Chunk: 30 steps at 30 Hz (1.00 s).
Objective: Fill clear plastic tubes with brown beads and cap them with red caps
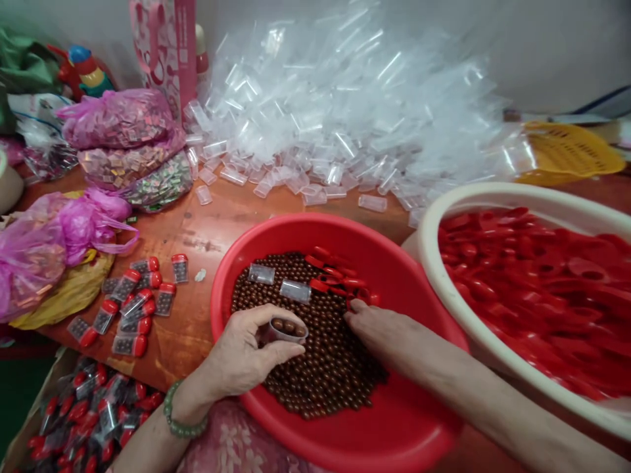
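My left hand [241, 348] is closed round a clear plastic container [288, 327] with brown balls inside, its open end facing up. Under it is a red basin [419, 420] partly filled with small brown balls [315, 368]. My right hand [369, 322] reaches into the basin, its fingertips at a small group of red caps [340, 272] lying on the balls. Those fingertips are partly hidden, so whether they grip a cap is unclear. Two clear containers [296, 291] lie on the balls beside the caps.
At right a white tub [428, 230] holds many red caps. Clear containers [315, 131] are heaped behind the basin. Filled, capped containers [131, 309] lie on the table at left, and more fill a box [83, 414] below. Pink bags [121, 118] and a yellow basket [572, 151] stand further back.
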Tool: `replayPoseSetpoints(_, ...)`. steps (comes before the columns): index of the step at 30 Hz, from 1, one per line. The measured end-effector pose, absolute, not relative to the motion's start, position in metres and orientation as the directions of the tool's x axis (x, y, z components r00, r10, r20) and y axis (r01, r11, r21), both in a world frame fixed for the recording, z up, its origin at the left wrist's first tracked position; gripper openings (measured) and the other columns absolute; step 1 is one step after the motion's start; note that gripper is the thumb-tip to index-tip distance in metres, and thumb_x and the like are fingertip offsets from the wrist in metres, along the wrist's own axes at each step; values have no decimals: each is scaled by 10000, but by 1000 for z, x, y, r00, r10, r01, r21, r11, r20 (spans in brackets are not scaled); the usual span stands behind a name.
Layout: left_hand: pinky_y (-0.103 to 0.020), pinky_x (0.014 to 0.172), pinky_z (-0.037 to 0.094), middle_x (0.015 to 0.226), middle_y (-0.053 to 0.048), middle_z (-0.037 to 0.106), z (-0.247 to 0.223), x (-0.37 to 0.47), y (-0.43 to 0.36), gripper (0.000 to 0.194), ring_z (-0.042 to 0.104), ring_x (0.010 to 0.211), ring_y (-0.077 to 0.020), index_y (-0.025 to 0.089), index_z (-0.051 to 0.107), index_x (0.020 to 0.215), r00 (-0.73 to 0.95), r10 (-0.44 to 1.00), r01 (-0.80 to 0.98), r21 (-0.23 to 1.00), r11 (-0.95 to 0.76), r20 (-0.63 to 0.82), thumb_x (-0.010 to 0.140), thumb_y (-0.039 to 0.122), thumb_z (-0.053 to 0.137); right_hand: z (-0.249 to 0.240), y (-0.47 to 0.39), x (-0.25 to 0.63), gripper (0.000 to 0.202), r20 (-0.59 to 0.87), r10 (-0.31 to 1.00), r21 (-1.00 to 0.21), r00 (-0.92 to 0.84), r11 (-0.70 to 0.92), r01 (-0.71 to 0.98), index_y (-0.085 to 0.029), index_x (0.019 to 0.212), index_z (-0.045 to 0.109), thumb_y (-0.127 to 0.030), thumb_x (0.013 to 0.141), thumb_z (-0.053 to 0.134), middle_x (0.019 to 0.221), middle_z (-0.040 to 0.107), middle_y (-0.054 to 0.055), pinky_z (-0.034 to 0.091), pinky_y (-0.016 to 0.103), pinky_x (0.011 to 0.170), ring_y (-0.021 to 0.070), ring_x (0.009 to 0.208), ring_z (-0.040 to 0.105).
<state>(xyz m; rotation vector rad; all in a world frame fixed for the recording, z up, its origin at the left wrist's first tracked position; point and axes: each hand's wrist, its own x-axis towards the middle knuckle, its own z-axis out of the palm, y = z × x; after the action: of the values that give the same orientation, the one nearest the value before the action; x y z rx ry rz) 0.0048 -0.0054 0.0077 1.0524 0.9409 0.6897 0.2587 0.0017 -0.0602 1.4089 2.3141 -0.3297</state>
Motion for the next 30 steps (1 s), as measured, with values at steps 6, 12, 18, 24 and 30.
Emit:
replayPoseSetpoints(6, -251, 735, 479, 791, -18, 653, 22, -6, -13, 262, 612, 738, -116, 148, 646, 928, 518, 792, -218, 846, 487, -323, 715, 260, 750, -67, 11, 253, 348, -446, 788, 74, -424, 505, 860, -107, 805, 650, 66, 815, 349, 773, 657, 153, 502, 326, 563, 243, 640, 686)
replayPoseSetpoints(12, -228, 703, 456, 804, -16, 635, 29, -12, -13, 205, 601, 742, -109, 156, 638, 938, 495, 828, -191, 896, 400, -264, 764, 240, 706, -74, 12, 258, 339, -375, 797, 152, -474, 557, 816, -114, 814, 647, 53, 798, 352, 890, 623, 184, 489, 342, 553, 266, 710, 663)
replayPoseSetpoints(18, -226, 657, 472, 761, -1, 601, 19, -7, -7, 329, 619, 671, -98, 148, 587, 953, 521, 810, -304, 829, 471, -269, 738, 342, 743, -79, 7, 262, 371, -334, 787, 214, -519, 599, 771, -139, 808, 665, 85, 762, 372, 837, 657, 149, 518, 350, 650, 249, 736, 659)
replayPoseSetpoints(24, -221, 688, 471, 819, -2, 602, 12, -10, -3, 449, 611, 722, -88, 163, 585, 1004, 561, 786, -386, 757, 528, -262, 647, 284, 828, -80, 12, 260, 351, -331, 771, 199, -545, 621, 758, -132, 749, 649, 74, 760, 365, 776, 650, 176, 497, 371, 622, 274, 694, 637)
replayPoseSetpoints(30, -207, 662, 476, 871, -21, 615, 1, -14, 5, 491, 643, 722, -97, 160, 576, 1042, 580, 782, -454, 706, 544, -229, 629, 233, 831, -68, 21, 259, 312, -321, 762, 135, -562, 625, 769, -169, 771, 618, 37, 751, 386, 798, 618, 114, 476, 310, 627, 220, 702, 622)
